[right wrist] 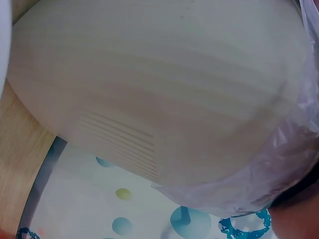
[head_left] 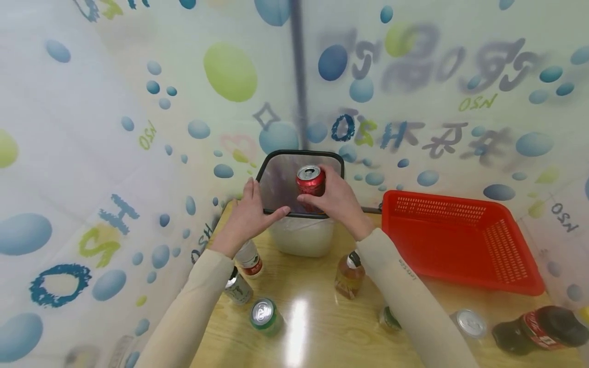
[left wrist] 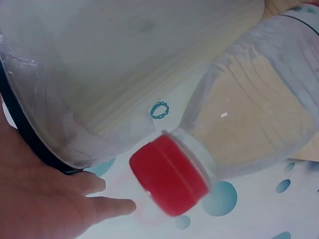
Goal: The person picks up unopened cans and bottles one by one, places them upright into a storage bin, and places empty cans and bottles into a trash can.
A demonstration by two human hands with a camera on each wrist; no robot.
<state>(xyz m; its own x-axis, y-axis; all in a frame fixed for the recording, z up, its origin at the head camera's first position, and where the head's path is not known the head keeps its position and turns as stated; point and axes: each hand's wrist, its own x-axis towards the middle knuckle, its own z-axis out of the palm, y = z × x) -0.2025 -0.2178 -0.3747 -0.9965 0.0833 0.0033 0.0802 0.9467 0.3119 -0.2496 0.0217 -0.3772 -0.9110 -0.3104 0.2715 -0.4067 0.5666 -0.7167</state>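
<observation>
Right grip holds red can between thumb and fingers; left grip straight-fingered at rim of bin

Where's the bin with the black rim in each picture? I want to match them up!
Head: the bin is near the middle.
Left wrist: the bin fills most of the upper left.
Right wrist: the bin fills most of the picture.
Shared landmark: the spotted sheet shows in all three, along the bottom in both wrist views.
</observation>
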